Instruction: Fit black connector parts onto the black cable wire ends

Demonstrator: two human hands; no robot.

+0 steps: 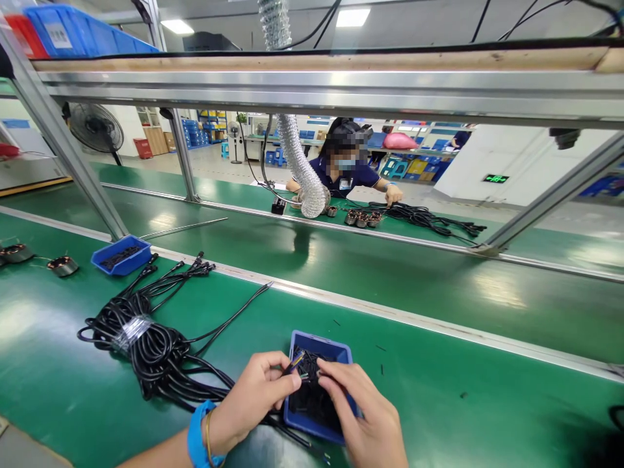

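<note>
My left hand (256, 396) is closed on the end of a black cable (292, 365), whose thin coloured wires stick out past the fingertips. Close by on the right, my right hand (368, 413) pinches with thumb and forefinger near the wire tips; what it holds is too small to make out. Both hands are over a blue bin (347, 354) holding many short black tube pieces (312, 400). A large coil of black cable (151, 357), tied with clear wrap, lies to the left, with some of its strands running under my left wrist.
A smaller blue tray (121, 257) with black pieces and a copper-wound stator (62, 265) stand at the left. Metal frame posts (73, 130) and a shelf beam (312, 88) rise ahead. Across the bench a co-worker (348, 169) sits behind a silver duct (302, 156), stators and cables.
</note>
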